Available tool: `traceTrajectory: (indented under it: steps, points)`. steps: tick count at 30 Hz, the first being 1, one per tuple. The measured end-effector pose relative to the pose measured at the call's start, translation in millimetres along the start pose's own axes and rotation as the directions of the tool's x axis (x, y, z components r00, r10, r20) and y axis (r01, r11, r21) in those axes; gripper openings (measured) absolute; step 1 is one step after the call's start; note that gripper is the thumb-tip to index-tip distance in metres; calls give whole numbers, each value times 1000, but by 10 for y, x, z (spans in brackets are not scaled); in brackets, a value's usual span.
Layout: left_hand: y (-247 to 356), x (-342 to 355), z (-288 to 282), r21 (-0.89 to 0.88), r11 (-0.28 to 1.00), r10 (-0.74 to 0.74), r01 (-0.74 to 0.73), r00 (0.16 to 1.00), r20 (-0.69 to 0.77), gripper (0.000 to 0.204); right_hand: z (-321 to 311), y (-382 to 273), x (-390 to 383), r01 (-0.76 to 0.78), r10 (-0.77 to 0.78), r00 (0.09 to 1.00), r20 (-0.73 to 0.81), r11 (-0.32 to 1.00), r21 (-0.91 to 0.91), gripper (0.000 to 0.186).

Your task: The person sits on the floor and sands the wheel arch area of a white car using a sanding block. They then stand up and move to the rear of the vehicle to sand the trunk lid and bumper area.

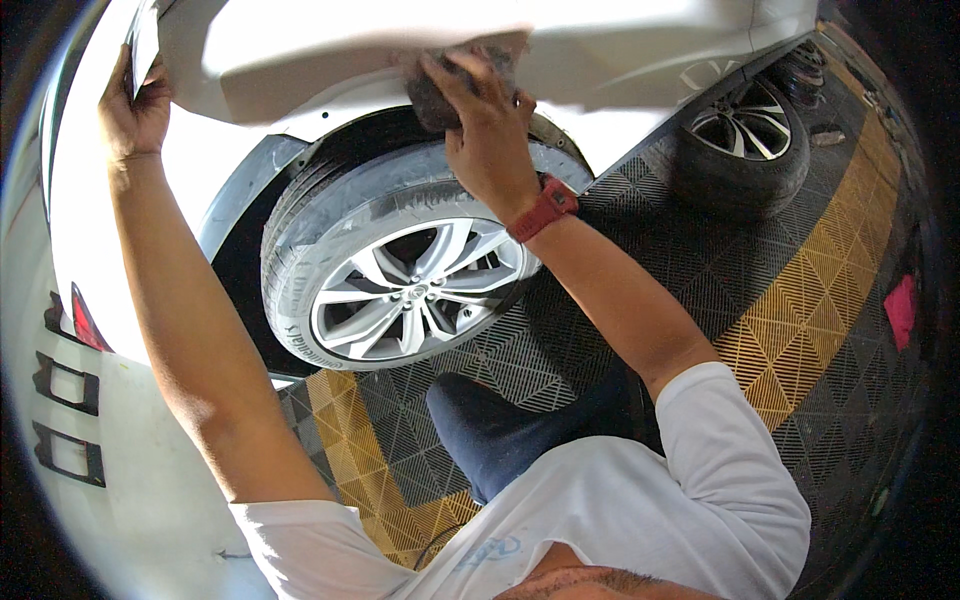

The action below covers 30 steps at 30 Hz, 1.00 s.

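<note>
My right hand (490,140), with a red watch (545,208) on its wrist, presses a dark grey-brown cloth or pad (430,100) to the white car's body panel (600,60), just above the wheel arch. Motion blurs the fingers and the pad, so its exact kind is unclear. At the upper left, my left hand (138,115) is raised, its fingers closed around the edge of a thin white flat piece (146,50). Whether that piece is attached to the car is hidden. Below the right hand sits the car's wheel (415,290), with silver spokes and a dusty tyre.
A second wheel (740,140) is at the upper right, beside the car. Grey and yellow grid tiles (800,340) cover the floor. A pink cloth (899,312) lies at the far right. Black bracket-like frames (68,455) show at the left, near the red tail light (88,322).
</note>
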State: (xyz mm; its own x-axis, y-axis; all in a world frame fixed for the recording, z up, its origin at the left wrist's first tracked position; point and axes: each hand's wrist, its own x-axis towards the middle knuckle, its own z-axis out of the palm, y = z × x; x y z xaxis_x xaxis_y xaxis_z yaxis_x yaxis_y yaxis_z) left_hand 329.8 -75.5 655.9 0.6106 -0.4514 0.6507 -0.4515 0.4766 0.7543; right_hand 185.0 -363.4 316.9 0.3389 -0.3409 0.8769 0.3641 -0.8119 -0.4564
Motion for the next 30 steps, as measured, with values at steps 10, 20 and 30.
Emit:
traceTrajectory:
  steps: [10,20,30]
  points:
    - [23,13,-16,-4,999,-33,33,999,13,25,-165,727,52,-173,183,976,-120,981,85,71]
    - [44,9,66,-25,997,-71,73,995,66,29,-173,743,362,-77,88,969,-229,996,55,68]
    - [13,-46,127,67,997,37,-35,999,-36,28,-7,433,-349,-123,122,992,40,992,37,86]
